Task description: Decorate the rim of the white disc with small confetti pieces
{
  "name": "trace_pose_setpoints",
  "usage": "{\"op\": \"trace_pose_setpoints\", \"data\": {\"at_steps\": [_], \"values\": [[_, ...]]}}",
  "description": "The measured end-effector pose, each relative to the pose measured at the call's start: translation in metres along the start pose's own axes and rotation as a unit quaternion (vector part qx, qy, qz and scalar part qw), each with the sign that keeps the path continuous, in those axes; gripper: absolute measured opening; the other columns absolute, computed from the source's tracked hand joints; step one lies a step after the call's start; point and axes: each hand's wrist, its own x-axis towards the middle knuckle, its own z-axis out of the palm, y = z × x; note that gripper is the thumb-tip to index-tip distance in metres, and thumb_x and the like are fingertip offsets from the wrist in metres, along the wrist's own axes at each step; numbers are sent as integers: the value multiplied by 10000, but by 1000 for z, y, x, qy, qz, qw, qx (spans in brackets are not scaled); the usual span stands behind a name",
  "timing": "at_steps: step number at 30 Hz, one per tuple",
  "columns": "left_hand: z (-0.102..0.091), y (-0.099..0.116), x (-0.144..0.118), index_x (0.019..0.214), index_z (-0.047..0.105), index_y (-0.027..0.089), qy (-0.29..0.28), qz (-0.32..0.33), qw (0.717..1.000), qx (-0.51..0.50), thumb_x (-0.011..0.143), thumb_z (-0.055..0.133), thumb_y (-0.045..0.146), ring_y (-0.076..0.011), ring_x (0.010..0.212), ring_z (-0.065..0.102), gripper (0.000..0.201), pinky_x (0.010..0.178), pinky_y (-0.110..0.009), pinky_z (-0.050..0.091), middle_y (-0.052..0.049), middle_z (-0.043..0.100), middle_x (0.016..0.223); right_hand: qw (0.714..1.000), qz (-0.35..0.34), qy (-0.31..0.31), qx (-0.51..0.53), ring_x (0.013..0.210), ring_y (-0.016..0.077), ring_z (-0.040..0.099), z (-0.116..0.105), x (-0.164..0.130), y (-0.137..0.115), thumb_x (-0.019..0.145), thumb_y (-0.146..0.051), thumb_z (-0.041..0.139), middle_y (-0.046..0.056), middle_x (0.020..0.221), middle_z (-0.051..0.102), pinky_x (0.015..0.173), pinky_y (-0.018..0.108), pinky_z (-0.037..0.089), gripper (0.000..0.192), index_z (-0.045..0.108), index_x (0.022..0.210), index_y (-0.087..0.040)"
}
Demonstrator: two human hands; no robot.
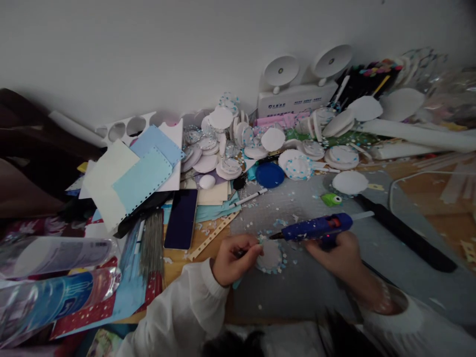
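My right hand [340, 255] is wrapped round the grip of a blue glue gun [318, 227], a clear glue stick poking out of its back end. The gun's dark nozzle points left, just above the upper edge of a round white disc [270, 255]. Small blue and white pieces line the rim of this disc, which lies on a grey cutting mat [297, 292]. With thumb and fingers pinched together, my left hand [238, 258] grips the disc's left edge; its fingertips are partly hidden.
Piled white discs [219, 148] line the back by a white lamp box [297, 99]. A phone [181, 219], thin wires [151, 243] and plastic bottles [63, 297] lie left. A blue lid [269, 175], a green frog-like trinket [330, 199] and a black bar [409, 235] rest on the mat.
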Motion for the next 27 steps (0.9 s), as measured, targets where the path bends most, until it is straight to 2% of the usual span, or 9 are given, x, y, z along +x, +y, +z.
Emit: {"op": "trace_pose_setpoints", "data": {"at_steps": [4,14,21,27], "values": [[0,1,0,660,610,123,-7,3,1000,9,892,553,493,-59,384,420,440,414,-177,314,20,489,455,1000,-22,4,-8,276,108,387,1,-1,1,592,-404,580,-25,288,426,339,249,309,351,376,350,-254],[0,5,2,634,616,120,-9,8,1000,24,879,544,538,-73,418,455,490,431,-182,343,-7,526,481,998,-43,7,-36,298,117,409,2,-2,6,614,-455,585,-25,297,427,367,256,326,390,349,374,-258],[0,4,0,654,618,121,-13,0,1000,14,882,553,517,-67,390,444,461,413,-184,323,2,516,478,997,-72,-4,-35,339,136,487,1,-2,9,635,-414,594,-20,349,502,399,259,392,320,428,417,-249],[0,2,0,660,619,122,-12,-1,1000,8,884,559,503,-70,393,441,446,423,-190,330,10,506,466,992,-111,15,-50,353,148,502,3,-4,15,647,-381,622,-10,375,517,408,270,403,295,458,444,-245]]}}
